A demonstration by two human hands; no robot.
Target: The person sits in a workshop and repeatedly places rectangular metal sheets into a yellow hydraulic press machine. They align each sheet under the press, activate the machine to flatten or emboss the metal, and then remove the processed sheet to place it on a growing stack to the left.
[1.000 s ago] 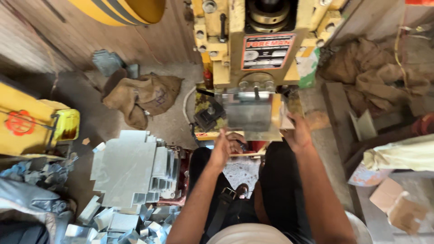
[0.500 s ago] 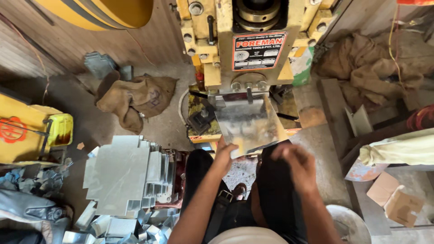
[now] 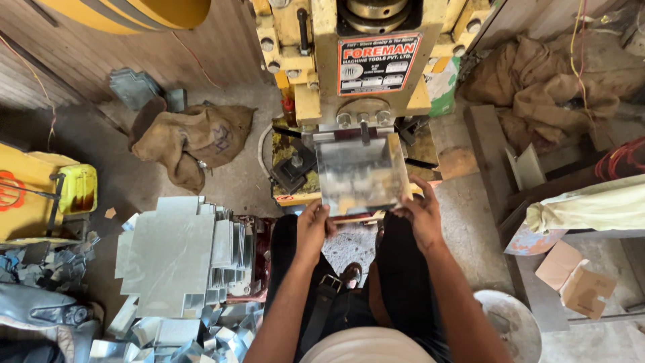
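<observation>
Workshop floor, bare concrete (image 3: 235, 181), cluttered; a yellow press machine (image 3: 363, 60) stands dead ahead with its tooling at knee height, the person seated facing it, legs apart to either side of the bed.

Sheet metal blank (image 3: 359, 176) lies flat on the press bed, far edge tucked under the ram, near edge overhanging toward the person; looks squared against the back of the tooling, probably so it registers the same way each time.

Left hand (image 3: 312, 225) closed on the near-left corner of the blank, thumb on top, fingers curled under the edge; right hand (image 3: 420, 215) on the near-right corner, fingers spread over the top face and pressing down, thumb side hidden so can't tell how far it wraps under. Both hands sit at the near edge, well back from the ram; sensible given where the tool comes down.

Stack of cut blanks (image 3: 171, 255) just beside the left leg, within arm's reach of that hand; heap of formed or scrap pieces (image 3: 168, 333) in front of it. Burlap sacks (image 3: 195, 138) on the floor left of the machine, more sacking (image 3: 537, 87) to the right; yellow can (image 3: 77, 188) at far left; torn cardboard (image 3: 578, 279) and a pale bucket (image 3: 510, 326) on the right.
</observation>
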